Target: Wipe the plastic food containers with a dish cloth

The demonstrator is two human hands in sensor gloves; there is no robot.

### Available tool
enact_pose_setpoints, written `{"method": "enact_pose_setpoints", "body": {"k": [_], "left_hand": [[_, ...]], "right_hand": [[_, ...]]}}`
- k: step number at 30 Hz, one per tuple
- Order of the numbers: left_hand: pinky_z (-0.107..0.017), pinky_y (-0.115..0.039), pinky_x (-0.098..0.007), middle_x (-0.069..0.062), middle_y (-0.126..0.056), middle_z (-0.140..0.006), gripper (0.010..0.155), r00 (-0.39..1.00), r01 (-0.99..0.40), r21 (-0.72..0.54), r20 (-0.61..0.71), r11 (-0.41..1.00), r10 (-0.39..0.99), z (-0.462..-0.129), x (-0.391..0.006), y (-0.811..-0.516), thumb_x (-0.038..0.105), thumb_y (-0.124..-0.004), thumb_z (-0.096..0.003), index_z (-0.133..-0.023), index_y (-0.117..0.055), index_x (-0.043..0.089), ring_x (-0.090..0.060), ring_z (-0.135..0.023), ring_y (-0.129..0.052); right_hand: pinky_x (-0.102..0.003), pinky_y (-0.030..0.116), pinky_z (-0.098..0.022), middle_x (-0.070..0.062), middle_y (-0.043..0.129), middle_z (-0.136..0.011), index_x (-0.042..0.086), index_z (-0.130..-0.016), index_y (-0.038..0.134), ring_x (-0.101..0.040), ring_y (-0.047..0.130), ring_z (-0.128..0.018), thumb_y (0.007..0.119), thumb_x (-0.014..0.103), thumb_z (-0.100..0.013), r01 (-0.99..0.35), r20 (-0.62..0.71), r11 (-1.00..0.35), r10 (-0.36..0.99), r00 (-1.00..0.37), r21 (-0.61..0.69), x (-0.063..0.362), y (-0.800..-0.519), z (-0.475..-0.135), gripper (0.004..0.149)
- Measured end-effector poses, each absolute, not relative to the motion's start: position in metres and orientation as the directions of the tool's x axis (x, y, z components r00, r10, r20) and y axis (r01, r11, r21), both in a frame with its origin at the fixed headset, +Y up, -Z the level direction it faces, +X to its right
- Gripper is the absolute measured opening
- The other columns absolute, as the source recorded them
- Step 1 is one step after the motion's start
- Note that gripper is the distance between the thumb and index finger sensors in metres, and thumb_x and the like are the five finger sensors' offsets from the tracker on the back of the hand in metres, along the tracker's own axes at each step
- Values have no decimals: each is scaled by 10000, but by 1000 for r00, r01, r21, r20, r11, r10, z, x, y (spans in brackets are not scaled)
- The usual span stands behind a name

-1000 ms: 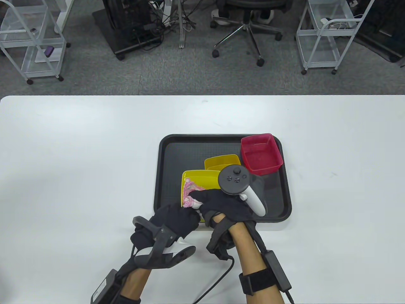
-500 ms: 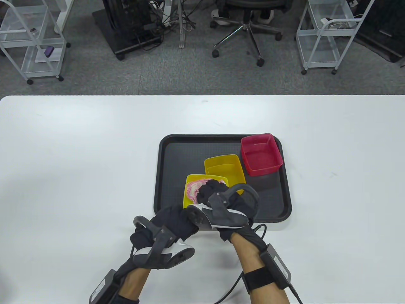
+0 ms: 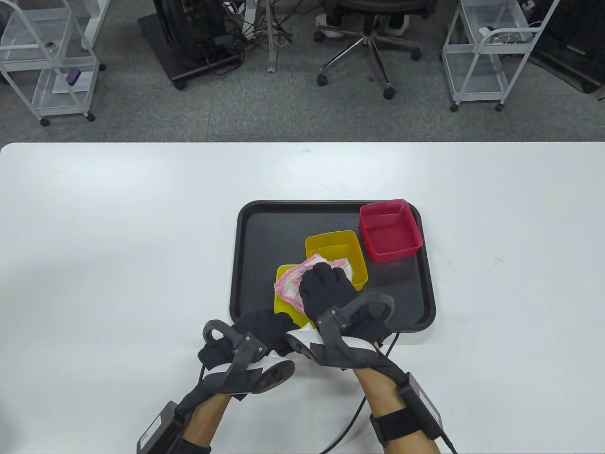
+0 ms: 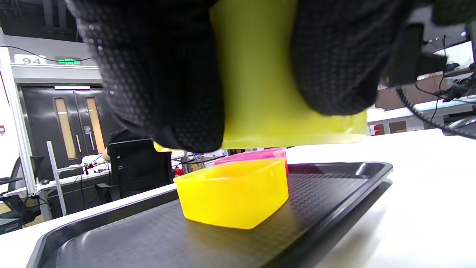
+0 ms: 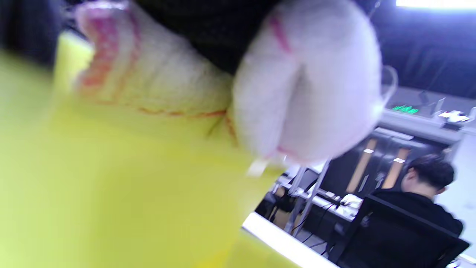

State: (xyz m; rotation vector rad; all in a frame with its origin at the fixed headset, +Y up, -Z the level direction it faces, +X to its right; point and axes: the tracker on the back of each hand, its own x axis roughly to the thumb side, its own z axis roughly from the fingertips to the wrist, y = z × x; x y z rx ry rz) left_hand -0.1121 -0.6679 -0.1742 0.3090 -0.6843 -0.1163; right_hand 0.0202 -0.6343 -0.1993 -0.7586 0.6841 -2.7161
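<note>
Two gloved hands wiping a food container above a black rectangular plastic tray (image 3: 250, 265) that lies on the white worktop (image 3: 118, 236), nearer its front edge. The left hand (image 3: 257, 331) holds a flat yellow plastic container piece (image 3: 286, 309), apparently a lid or shallow box, over the tray's front-left corner. In the left wrist view two gloved fingers (image 4: 163, 85) lie against its yellow face, closed around it and raising it clear of the tray floor, which steadies the piece against the wiping pressure. The right hand (image 3: 328, 288) rests palm-down on a pink-and-white fluffy dish cloth (image 3: 293, 281) and presses it onto the held piece; the fingers are spread flat over the cloth rather than curled, giving a broad contact patch. The right wrist view, blurred, shows the cloth bunched under the glove against yellow plastic. A deeper yellow rectangular plastic container (image 3: 338, 246) stands upright near the tray's centre, just beyond the cloth. A red square plastic container (image 3: 390, 231) stands at the tray's far-right corner. Both appear to await wiping, which suggests the task is at an early to middle stage.
</note>
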Motion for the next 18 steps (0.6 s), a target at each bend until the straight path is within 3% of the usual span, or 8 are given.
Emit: {"method": "enact_pose_setpoints", "body": {"k": [5, 8, 11, 18], "left_hand": [[-496, -983, -295, 118, -1014, -749, 384, 796, 11, 323, 570, 946, -203, -180, -115, -669, 531, -895, -411, -722, -952, 314, -239, -621, -1104], [-488, -984, -297, 110, -1009, -755, 388, 856, -66, 303, 507, 951, -102, -186, -124, -664, 530, -887, -422, -733, -946, 306, -245, -611, -1106], [-478, -981, -305, 88, -1009, -757, 388, 895, -160, 243, 445, 957, 37, -191, -135, -661, 521, -883, -437, -740, -947, 288, -259, -604, -1103], [-448, -991, -310, 60, -1011, -752, 393, 928, -297, 231, 299, 927, 223, -196, -157, -655, 510, -872, -459, -751, -948, 259, -276, -575, -1110]], "right_hand": [[-485, 855, -532, -41, 888, -892, 242, -746, 887, -356, 875, -818, 826, 55, -407, -112, 355, -809, -125, -927, -578, 50, -628, -189, 391], [-508, 837, -526, -92, 835, -929, 212, -802, 845, -392, 848, -819, 813, 52, -420, -285, 366, -735, 54, -929, -615, 66, -637, -179, 415], [-483, 851, -524, -86, 809, -943, 225, -832, 804, -380, 848, -819, 802, 85, -430, -272, 375, -730, 23, -927, -627, 70, -645, -172, 426], [-454, 869, -513, -118, 769, -956, 211, -869, 759, -390, 837, -814, 797, 121, -449, -489, 502, -706, 216, -837, -513, 59, -663, -159, 431]]}}
